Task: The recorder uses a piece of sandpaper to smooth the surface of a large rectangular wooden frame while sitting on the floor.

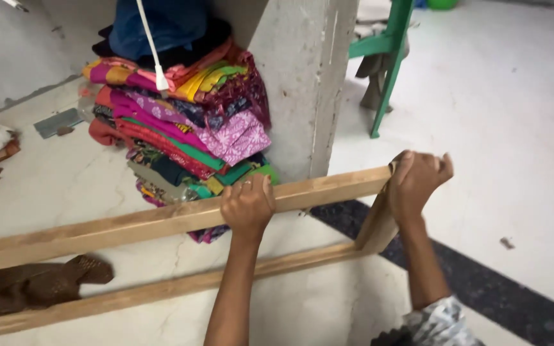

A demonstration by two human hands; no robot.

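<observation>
- Wooden frame (161, 221) spans left to right near the camera, before a pillar (302, 83) and stacked cloth (181, 128).
- Right hand (418, 182) wraps its right corner; best kept firm there.
- Left hand (247, 206) closed over the top rail; keep it level.

A grey concrete pillar (302, 83) stands on the pale floor (501, 128); far right, a green chair (389, 57).
</observation>
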